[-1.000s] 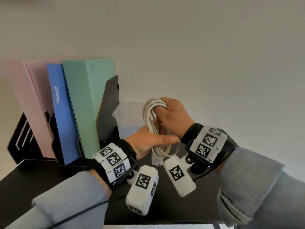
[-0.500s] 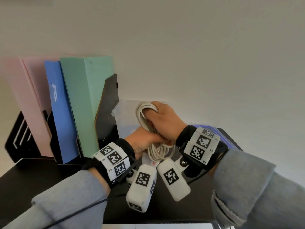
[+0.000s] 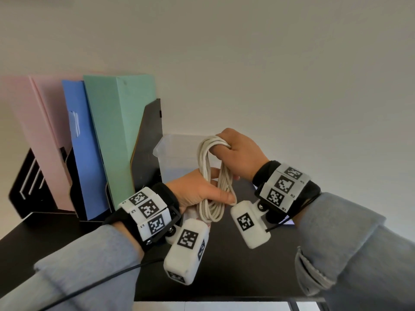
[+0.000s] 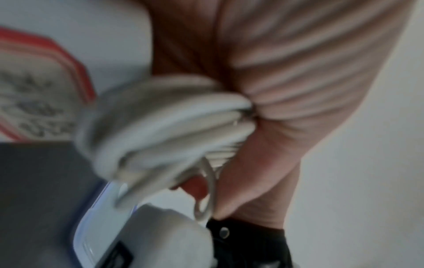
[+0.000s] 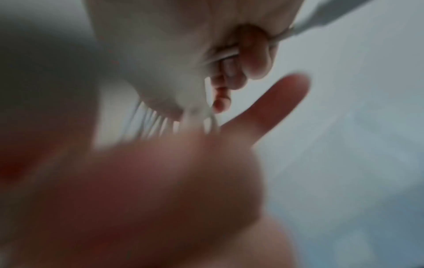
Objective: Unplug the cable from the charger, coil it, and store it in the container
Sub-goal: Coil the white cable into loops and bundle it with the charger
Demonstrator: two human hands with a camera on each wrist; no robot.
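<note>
Both hands hold a coiled white cable (image 3: 212,176) above the black desk (image 3: 224,265). My right hand (image 3: 226,147) grips the top of the loops. My left hand (image 3: 215,194) grips the lower half, thumb laid across the strands, and the bottom loops hang free below it. A clear plastic container (image 3: 177,158) stands just behind the coil, against the wall. The left wrist view shows the bundled loops (image 4: 165,123) pressed in my palm. A white block with a red-edged label (image 4: 34,81) lies under my left hand (image 3: 194,217). The right wrist view is blurred, showing only curled fingers (image 5: 229,81) and strands (image 5: 160,123).
A black file rack (image 3: 146,153) with pink, blue and green folders (image 3: 116,135) stands left of the container. A flat blue-rimmed piece (image 3: 288,221) lies on the desk under my right wrist. The pale wall rises right behind the container.
Half a second ago the hands and coil had drifted left. They are now back to the right and a little higher, and the left thumb lies out across the strands again.
</note>
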